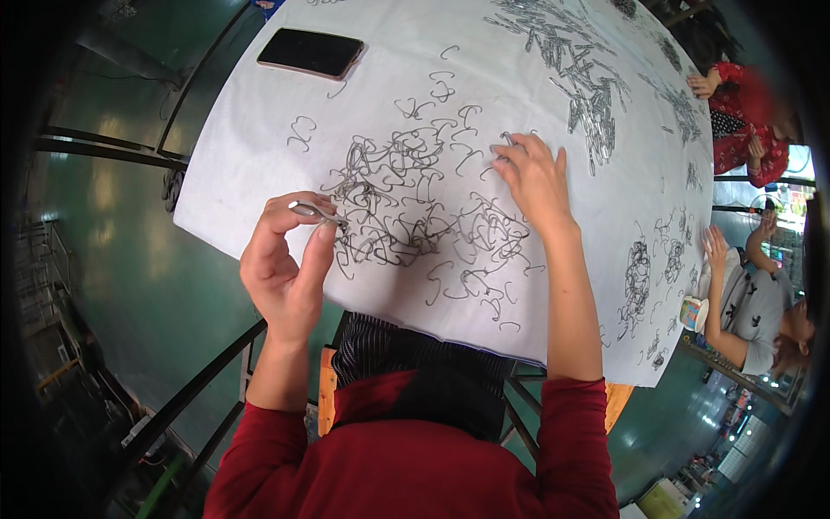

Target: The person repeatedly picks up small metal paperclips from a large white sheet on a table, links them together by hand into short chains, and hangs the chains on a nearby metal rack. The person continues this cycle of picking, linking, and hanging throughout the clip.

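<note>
My left hand point(290, 264), raised over the near left part of the white-covered table, pinches a small shiny metal clip point(304, 209) between thumb and fingertips. Beside it spreads a tangled pile of dark S-shaped wire hooks point(389, 233). My right hand point(534, 177) is at the pile's far right edge, palm down. Its thumb and index finger come together on a thin wire hook point(508, 138), partly hidden by the fingers, while the little finger stands apart.
A dark-screened phone point(309, 53) lies at the far left. Slim silver metal pieces point(581, 82) are heaped at the far right, and more hooks point(638, 275) lie right of my arm. Two other people sit along the right edge, near a paper cup point(692, 313).
</note>
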